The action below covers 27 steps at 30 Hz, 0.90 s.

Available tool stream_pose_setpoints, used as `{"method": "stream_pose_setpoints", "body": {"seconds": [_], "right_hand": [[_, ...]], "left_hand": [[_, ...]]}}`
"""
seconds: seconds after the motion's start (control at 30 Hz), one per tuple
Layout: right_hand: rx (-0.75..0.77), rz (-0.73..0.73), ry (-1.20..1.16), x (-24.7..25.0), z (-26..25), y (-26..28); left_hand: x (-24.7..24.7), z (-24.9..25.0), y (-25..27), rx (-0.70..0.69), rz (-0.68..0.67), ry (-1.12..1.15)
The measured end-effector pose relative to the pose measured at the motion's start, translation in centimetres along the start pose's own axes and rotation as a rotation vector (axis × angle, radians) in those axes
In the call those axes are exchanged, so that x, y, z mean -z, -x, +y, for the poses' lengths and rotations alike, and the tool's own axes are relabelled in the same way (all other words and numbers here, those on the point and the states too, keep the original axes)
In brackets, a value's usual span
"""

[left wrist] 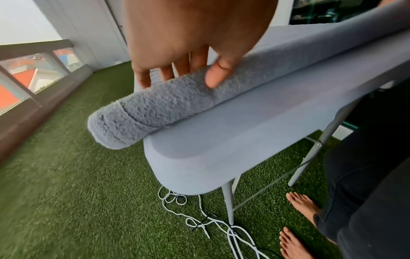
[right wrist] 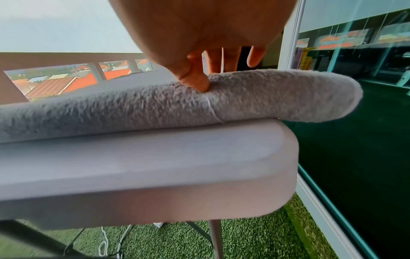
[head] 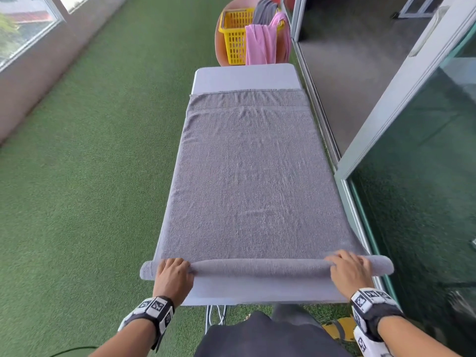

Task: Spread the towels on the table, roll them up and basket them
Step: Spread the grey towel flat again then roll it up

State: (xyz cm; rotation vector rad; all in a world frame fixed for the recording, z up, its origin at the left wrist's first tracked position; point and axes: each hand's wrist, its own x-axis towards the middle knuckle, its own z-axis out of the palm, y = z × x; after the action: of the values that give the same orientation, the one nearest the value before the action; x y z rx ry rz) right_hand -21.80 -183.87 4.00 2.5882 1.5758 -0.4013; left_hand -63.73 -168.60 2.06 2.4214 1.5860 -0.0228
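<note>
A grey towel [head: 252, 171] lies spread along the white table [head: 244, 78], its near end wound into a roll [head: 260, 267] that overhangs both table sides. My left hand [head: 173, 271] holds the roll's left part, fingers over the top and thumb on the near side [left wrist: 177, 75]. My right hand [head: 347, 267] holds the right part the same way, thumb pressed into the pile [right wrist: 199, 82]. The roll [left wrist: 159, 105] sticks out past the table's left corner, and the roll [right wrist: 221, 103] also overhangs the right corner. A yellow basket [head: 235, 37] stands beyond the far end.
A pink towel [head: 265, 45] and a dark grey towel [head: 265, 11] hang over the basket. Glass sliding doors [head: 412, 140] run close along the table's right. Green turf [head: 90, 176] covers the floor at left. White cables [left wrist: 210, 222] lie under the table by my bare feet [left wrist: 301, 206].
</note>
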Motion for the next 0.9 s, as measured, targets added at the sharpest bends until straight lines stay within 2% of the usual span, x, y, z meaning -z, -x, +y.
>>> {"method": "stream_pose_setpoints", "body": {"seconds": [0.07, 0.1, 0.23, 0.4, 0.47, 0.53, 0.67, 0.77, 0.83, 0.9], "right_hand": [[0.034, 0.115, -0.079, -0.3, 0.3, -0.4], [0.060, 0.118, -0.106, -0.5, 0.4, -0.4], [0.099, -0.034, -0.041, -2.1, 0.9, 1.7], [0.004, -0.059, 0.043, -0.4, -0.1, 1.0], [-0.007, -0.009, -0.005, 0.4, -0.4, -0.2], [0.007, 0.060, -0.095, 0.3, -0.3, -0.8], [0.112, -0.074, -0.037, -1.1, 0.5, 0.7], [0.096, -0.085, 0.006, -0.9, 0.5, 1.1], [0.074, -0.099, 0.027, 0.1, 0.0, 0.3], [0.054, -0.076, 0.018, 1.2, -0.4, -0.8]], "left_hand": [[-0.5, -0.1, -0.8, 0.011, -0.006, -0.033], [-0.7, -0.1, -0.9, 0.010, -0.024, -0.031], [-1.5, 0.2, 0.8, -0.057, -0.159, 0.009], [-0.1, 0.6, 0.5, -0.083, -0.088, 0.017], [0.1, 0.4, -0.7, -0.088, -0.025, -0.011], [-0.3, 0.1, -1.2, -0.027, -0.017, -0.014], [-1.4, -0.1, 0.3, -0.065, -0.099, 0.011], [-1.1, 0.0, 1.1, -0.046, -0.138, -0.032], [-0.4, 0.3, 0.6, -0.059, -0.111, -0.040], [0.5, 0.6, -0.6, -0.047, -0.025, -0.030]]}}
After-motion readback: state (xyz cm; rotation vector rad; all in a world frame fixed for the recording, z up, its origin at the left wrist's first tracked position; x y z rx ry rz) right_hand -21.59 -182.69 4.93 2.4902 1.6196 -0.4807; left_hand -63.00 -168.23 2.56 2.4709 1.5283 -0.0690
